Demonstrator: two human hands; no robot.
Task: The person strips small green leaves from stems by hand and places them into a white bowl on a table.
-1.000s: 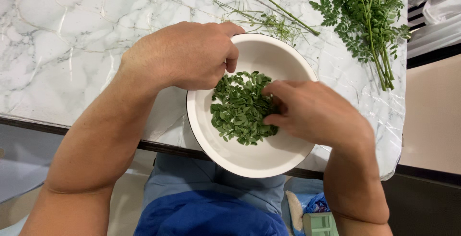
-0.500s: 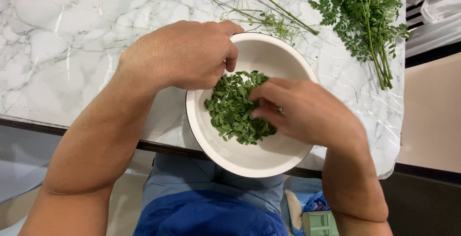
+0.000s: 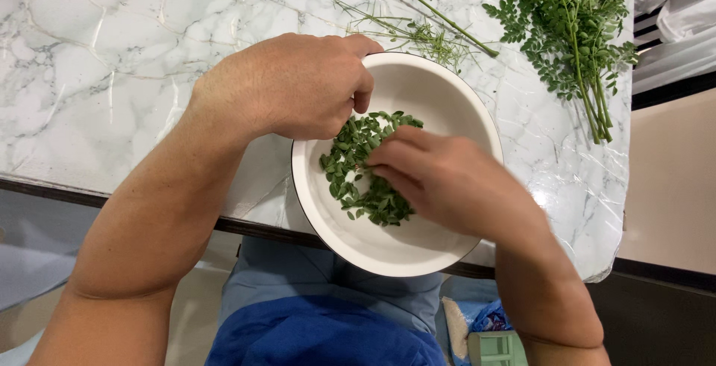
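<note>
The right hand (image 3: 447, 187) has slid leftward across the bowl (image 3: 462, 112), fingers now loosely spread over the leaves (image 3: 350, 165), pushing them left. The left hand (image 3: 287, 86) still grips the rim, fingers curled shut. Stems (image 3: 574, 30) lie on the surface (image 3: 112, 60).

A round white bowl (image 3: 447, 90) sits at the near edge of the table, sticking out a little past it. Inside lies a heap of small green leaves (image 3: 350, 159), loose and flat, piled toward the left side of the bowl's bottom.
</note>
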